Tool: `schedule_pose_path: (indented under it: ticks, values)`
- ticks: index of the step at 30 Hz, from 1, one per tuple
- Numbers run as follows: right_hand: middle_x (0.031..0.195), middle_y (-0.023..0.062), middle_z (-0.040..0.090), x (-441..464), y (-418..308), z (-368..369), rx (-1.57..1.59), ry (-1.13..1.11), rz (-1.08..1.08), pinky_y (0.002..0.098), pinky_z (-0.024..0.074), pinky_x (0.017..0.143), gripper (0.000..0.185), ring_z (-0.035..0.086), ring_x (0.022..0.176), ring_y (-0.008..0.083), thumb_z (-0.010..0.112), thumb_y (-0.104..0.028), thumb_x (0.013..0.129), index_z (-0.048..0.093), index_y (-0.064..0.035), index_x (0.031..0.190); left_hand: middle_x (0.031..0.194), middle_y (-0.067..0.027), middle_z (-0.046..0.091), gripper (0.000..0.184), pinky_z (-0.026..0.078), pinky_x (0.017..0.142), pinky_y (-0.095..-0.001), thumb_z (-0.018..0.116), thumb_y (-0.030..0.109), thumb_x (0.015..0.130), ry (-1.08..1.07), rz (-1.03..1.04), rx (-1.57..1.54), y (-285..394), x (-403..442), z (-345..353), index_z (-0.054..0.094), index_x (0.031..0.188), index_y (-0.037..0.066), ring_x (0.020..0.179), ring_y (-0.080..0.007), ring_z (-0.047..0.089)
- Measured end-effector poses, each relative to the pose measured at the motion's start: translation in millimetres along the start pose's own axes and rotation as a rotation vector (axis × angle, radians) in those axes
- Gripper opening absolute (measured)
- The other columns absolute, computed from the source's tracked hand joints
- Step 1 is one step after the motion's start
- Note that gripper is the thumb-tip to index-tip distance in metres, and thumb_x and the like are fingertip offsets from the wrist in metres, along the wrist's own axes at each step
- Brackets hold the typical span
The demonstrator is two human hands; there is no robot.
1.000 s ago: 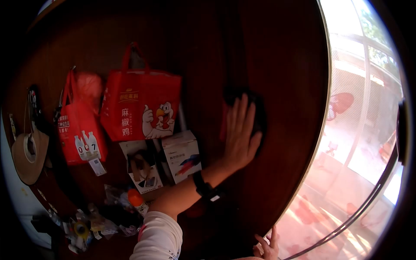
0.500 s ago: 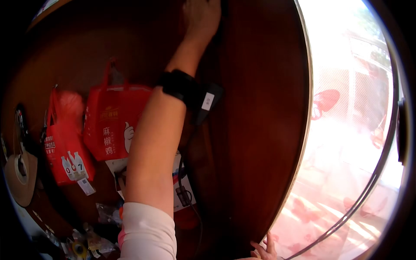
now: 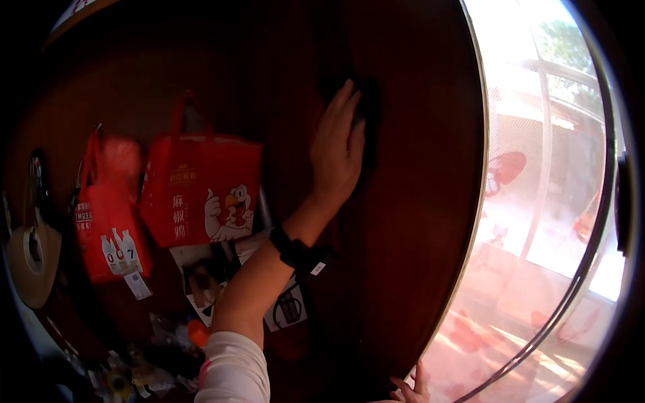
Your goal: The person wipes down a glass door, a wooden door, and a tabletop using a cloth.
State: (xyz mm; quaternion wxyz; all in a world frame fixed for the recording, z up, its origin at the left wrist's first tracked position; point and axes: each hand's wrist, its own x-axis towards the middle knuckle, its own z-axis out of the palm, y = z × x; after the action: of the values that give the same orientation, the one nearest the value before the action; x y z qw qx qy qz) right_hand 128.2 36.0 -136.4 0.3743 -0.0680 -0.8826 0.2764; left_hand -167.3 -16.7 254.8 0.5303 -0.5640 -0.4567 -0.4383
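Two hands at brown panel (image 3: 420,181), left hand (image 3: 336,144) flat over black item (image 3: 371,102), right hand (image 3: 418,388) by its edge, grip unclear

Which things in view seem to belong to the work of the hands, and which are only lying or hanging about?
Probably in use:
- left hand, fingers extended
- dark item under it, perhaps a cloth
- brown panel
- right hand, by its edge

Only about:
- two red bags, hanging
- hat
- white boxes, partly hidden

You face a reddish-brown wooden panel (image 3: 410,195), a black cloth-like item (image 3: 370,101) and a red boxy bag (image 3: 156,201) showing a white cartoon chicken (image 3: 232,213).
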Motion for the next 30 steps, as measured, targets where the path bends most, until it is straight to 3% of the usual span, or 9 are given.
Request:
schedule_pose_path:
  ticks: [4,6,8,10,12,15,21,23,30]
  values:
    - [0.157,0.0095,0.015,-14.5,24.5,18.3,0.319,-0.096,0.242,0.0262,0.05,0.084,0.049,0.043,0.129,0.0234,0.054,0.019,0.081,0.064,-0.0076,0.12,0.119,-0.0123,0.063,0.036,0.049,0.089,-0.0298,0.047,0.024,0.1,0.185,-0.631,-0.362,-27.4,44.3,-35.2,0.054,0.129,0.003,0.105,-0.0194,0.062]
    - [0.157,0.008,0.014,-10.9,22.9,15.3,0.391,-0.099,0.285,0.0254,0.0497,0.084,0.049,0.042,0.13,0.021,0.053,0.02,0.08,0.064,-0.0071,0.12,0.129,-0.0163,0.055,0.043,0.044,0.099,-0.0343,0.048,0.026,0.1,0.644,-0.701,-0.507,-16.5,86.4,-50.3,0.046,0.135,0.0,0.116,-0.0222,0.055]
    - [0.157,0.0072,0.014,-1.5,5.8,5.5,0.042,-0.031,0.052,0.0247,0.0498,0.084,0.047,0.038,0.132,0.021,0.053,0.018,0.082,0.065,-0.0074,0.12,0.136,-0.0167,0.05,0.051,0.043,0.1,-0.0352,0.048,0.029,0.1,0.537,-0.356,-0.391,-44.0,124.3,-75.6,0.039,0.142,0.001,0.122,-0.0254,0.05]
    - [0.157,0.0096,0.016,-4.9,13.0,11.8,0.138,-0.057,0.132,0.0281,0.0493,0.087,0.044,0.037,0.133,0.0248,0.056,0.013,0.082,0.065,-0.0083,0.119,0.153,-0.0182,0.028,0.063,0.031,0.112,-0.0396,0.046,0.033,0.1,0.355,-0.283,-0.473,-88.1,159.3,-89.2,0.022,0.15,0.004,0.14,-0.0301,0.031]
    - [0.156,0.0119,0.019,-4.1,13.5,10.8,0.232,-0.081,0.214,0.0315,0.0488,0.091,0.041,0.036,0.134,0.0287,0.059,0.009,0.082,0.066,-0.0093,0.118,0.15,-0.0195,0.034,0.057,0.026,0.113,-0.0368,0.038,0.036,0.102,0.326,-0.288,-0.265,-66.7,175.4,-56.9,0.027,0.149,0.005,0.137,-0.0383,0.033]
    - [0.154,0.018,0.023,9.4,6.7,2.3,-0.049,-0.034,0.0,0.0401,0.0428,0.101,0.039,0.034,0.135,0.0356,0.065,0.0,0.081,0.066,-0.0103,0.118,0.156,-0.0158,0.023,0.058,0.02,0.116,-0.0399,0.036,0.04,0.102,0.059,-0.211,-0.007,-93.8,161.8,-17.1,0.027,0.15,0.01,0.143,-0.0333,0.022]
    - [0.15,0.0282,0.024,14.1,13.1,12.7,0.021,-0.056,0.069,0.0466,0.0374,0.106,0.034,0.032,0.136,0.042,0.063,-0.007,0.083,0.066,-0.0093,0.117,0.159,-0.0115,0.014,0.064,0.011,0.117,-0.0454,0.03,0.047,0.102,0.022,-0.123,0.076,-82.6,72.1,-0.6,0.021,0.152,0.009,0.147,-0.0306,0.011]
    - [0.149,0.031,0.023,18.6,10.7,14.1,0.01,-0.035,0.083,0.0471,0.0393,0.104,0.032,0.036,0.133,0.045,0.06,-0.008,0.085,0.066,-0.0089,0.117,0.156,-0.0201,0.019,0.061,0.019,0.115,-0.047,0.039,0.035,0.1,0.085,0.01,0.148,-84.4,20.5,6.4,0.021,0.151,0.008,0.144,-0.0345,0.021]
    - [0.151,0.0312,0.017,10.5,8.2,24.6,-0.017,-0.027,0.1,0.047,0.0425,0.102,0.033,0.043,0.127,0.0463,0.061,-0.01,0.087,0.063,-0.0071,0.119,0.158,-0.0216,0.01,0.066,0.007,0.116,-0.0542,0.037,0.033,0.099,-0.079,-0.233,0.071,-32.7,-167.6,-0.3,0.014,0.151,0.001,0.146,-0.0389,0.01]
